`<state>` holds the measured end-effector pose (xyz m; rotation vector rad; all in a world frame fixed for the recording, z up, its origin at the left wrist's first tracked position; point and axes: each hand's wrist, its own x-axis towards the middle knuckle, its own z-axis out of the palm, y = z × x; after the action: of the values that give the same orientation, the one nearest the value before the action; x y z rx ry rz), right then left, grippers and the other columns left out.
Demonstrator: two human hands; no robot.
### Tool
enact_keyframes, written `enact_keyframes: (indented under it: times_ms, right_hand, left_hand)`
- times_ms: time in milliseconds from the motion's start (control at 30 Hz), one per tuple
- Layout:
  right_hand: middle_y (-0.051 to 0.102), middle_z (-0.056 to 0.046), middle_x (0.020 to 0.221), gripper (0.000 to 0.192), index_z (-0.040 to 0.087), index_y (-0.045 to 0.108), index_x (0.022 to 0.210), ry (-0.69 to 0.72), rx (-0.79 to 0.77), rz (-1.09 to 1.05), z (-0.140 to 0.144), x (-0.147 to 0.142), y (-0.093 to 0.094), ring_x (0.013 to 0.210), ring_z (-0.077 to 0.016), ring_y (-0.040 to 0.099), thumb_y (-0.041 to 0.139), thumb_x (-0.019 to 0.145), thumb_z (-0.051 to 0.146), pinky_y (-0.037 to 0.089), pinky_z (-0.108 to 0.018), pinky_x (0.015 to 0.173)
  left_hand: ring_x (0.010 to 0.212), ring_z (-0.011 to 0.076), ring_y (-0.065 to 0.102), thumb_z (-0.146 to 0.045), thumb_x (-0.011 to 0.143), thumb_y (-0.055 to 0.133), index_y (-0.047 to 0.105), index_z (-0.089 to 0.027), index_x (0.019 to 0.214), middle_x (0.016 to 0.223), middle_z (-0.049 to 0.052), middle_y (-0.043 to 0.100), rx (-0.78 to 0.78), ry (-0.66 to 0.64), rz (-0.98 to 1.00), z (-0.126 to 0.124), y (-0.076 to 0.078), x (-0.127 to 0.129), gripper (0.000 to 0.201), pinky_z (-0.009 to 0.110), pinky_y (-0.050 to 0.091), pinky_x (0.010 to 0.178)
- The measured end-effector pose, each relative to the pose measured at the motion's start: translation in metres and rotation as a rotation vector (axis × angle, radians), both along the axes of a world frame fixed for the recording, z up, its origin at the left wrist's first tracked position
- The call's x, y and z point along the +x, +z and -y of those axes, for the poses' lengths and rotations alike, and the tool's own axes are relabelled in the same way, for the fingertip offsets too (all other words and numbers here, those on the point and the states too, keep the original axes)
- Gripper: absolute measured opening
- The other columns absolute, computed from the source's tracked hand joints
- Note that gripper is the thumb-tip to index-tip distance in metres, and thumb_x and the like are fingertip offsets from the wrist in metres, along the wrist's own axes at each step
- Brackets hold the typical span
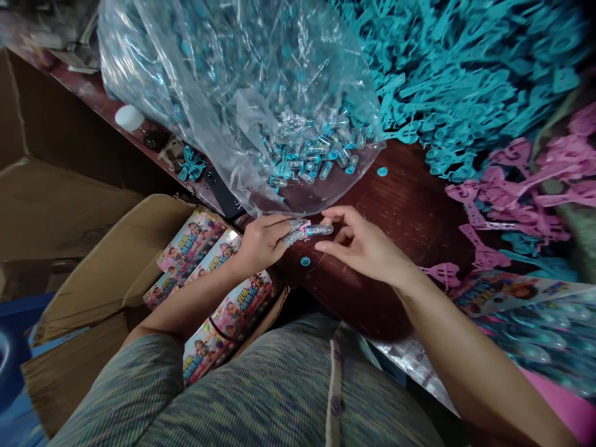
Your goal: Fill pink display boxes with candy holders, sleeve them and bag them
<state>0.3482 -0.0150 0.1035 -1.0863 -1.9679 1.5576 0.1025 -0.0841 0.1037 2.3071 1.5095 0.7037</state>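
My left hand (263, 241) and my right hand (361, 245) meet over the dark wooden table (410, 211). Together they grip a small clear tube with a pink end (313, 230): the left fingertips pinch the pink end, the right thumb and forefinger hold the clear end. A small blue cap (305, 261) lies on the table just below them. Right behind the hands sits a big clear plastic bag (242, 93) holding several clear tubes with blue caps (316, 158).
A cardboard box (112, 273) at my left knee holds several colourful printed packs (218, 292). A heap of teal plastic pieces (465, 74) fills the back right, with pink pieces (521, 186) beside it. Another blue cap (382, 171) and a white lid (129, 117) lie on the table.
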Motion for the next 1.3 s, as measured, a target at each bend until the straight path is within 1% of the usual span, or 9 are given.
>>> enact_keyframes:
  times_ms: [67, 167, 300, 533, 633, 767, 1000, 1133, 1300]
  right_hand:
    - [0.078, -0.003, 0.093, 0.034, 0.024, 0.07, 0.104, 0.011, 0.044, 0.031, -0.003, -0.004, 0.0, 0.064, -0.0138, 0.063, 0.068, 0.094, 0.056, 0.046, -0.028, 0.06]
    - [0.069, -0.001, 0.067, 0.06, 0.022, 0.067, 0.078, 0.016, -0.033, 0.112, -0.006, -0.014, 0.001, 0.059, -0.0142, 0.06, 0.043, 0.104, 0.07, 0.043, -0.028, 0.06]
    - [0.074, -0.001, 0.074, 0.055, 0.022, 0.072, 0.089, 0.043, -0.087, 0.091, -0.007, -0.025, 0.0, 0.058, -0.014, 0.061, 0.051, 0.1, 0.072, 0.044, -0.028, 0.06]
    - [0.076, -0.006, 0.116, 0.014, 0.026, 0.071, 0.11, 0.199, 0.325, -0.203, -0.004, -0.012, -0.006, 0.109, -0.0207, 0.072, 0.061, 0.105, 0.034, 0.057, -0.038, 0.096]
    - [0.075, -0.008, 0.124, 0.023, 0.026, 0.067, 0.12, 0.154, 0.29, -0.154, -0.001, -0.003, -0.008, 0.105, -0.0215, 0.073, 0.069, 0.101, 0.039, 0.06, -0.035, 0.085]
    - [0.079, -0.005, 0.103, 0.028, 0.023, 0.07, 0.115, 0.114, 0.209, -0.009, 0.002, 0.004, -0.011, 0.086, -0.0192, 0.074, 0.07, 0.101, 0.047, 0.058, -0.032, 0.075]
    - [0.077, -0.007, 0.125, 0.024, 0.029, 0.072, 0.127, 0.145, 0.496, -0.125, 0.004, 0.036, -0.017, 0.118, -0.0233, 0.072, 0.057, 0.108, 0.03, 0.061, -0.046, 0.103]
    - [0.077, -0.006, 0.126, 0.026, 0.03, 0.073, 0.124, 0.006, 0.591, -0.106, 0.021, 0.068, -0.018, 0.117, -0.0203, 0.074, 0.056, 0.107, 0.019, 0.063, -0.04, 0.101]
    - [0.076, -0.008, 0.114, 0.027, 0.026, 0.068, 0.127, -0.596, 0.67, -0.015, 0.052, 0.086, -0.035, 0.106, -0.0217, 0.075, 0.068, 0.101, 0.018, 0.065, -0.039, 0.091]
  left_hand:
    - [0.111, 0.0215, 0.077, -0.014, 0.097, 0.051, 0.077, -0.019, 0.117, 0.121, 0.011, 0.08, 0.026, 0.014, -0.031, 0.001, -0.001, -0.004, 0.033, 0.035, 0.062, 0.097]
    - [0.109, 0.0233, 0.077, -0.015, 0.096, 0.053, 0.078, -0.018, 0.113, 0.119, 0.012, 0.081, 0.078, 0.041, -0.08, 0.004, -0.002, -0.008, 0.03, 0.037, 0.062, 0.096]
    - [0.105, 0.0233, 0.076, -0.014, 0.094, 0.053, 0.077, -0.017, 0.105, 0.115, 0.013, 0.08, 0.076, 0.077, -0.046, 0.01, 0.0, -0.009, 0.027, 0.037, 0.062, 0.093]
    - [0.068, 0.0149, 0.059, -0.036, 0.092, 0.067, 0.072, -0.016, 0.073, 0.07, 0.003, 0.066, -0.532, 0.162, 0.496, 0.003, 0.001, 0.0, 0.028, 0.025, 0.048, 0.065]
    - [0.065, 0.0138, 0.058, -0.045, 0.086, 0.076, 0.075, -0.015, 0.076, 0.069, 0.002, 0.069, -0.785, 0.181, 0.714, -0.002, -0.001, 0.005, 0.031, 0.024, 0.047, 0.064]
    - [0.065, 0.0121, 0.056, -0.044, 0.081, 0.081, 0.074, -0.015, 0.073, 0.067, 0.001, 0.068, -0.79, 0.203, 0.739, -0.005, 0.003, 0.013, 0.031, 0.022, 0.045, 0.065]
    - [0.058, 0.009, 0.052, -0.05, 0.084, 0.077, 0.073, -0.014, 0.082, 0.067, 0.0, 0.065, -1.082, 0.1, 0.706, -0.033, -0.01, 0.032, 0.036, 0.02, 0.041, 0.057]
    - [0.052, 0.0105, 0.053, -0.052, 0.094, 0.07, 0.075, -0.012, 0.087, 0.069, 0.004, 0.068, -1.222, -0.16, 0.506, -0.062, -0.024, 0.051, 0.041, 0.023, 0.045, 0.054]
    - [0.092, 0.0213, 0.073, -0.019, 0.091, 0.075, 0.08, -0.017, 0.094, 0.097, 0.008, 0.077, -0.788, -0.385, -0.038, -0.107, -0.013, 0.093, 0.006, 0.03, 0.055, 0.086]
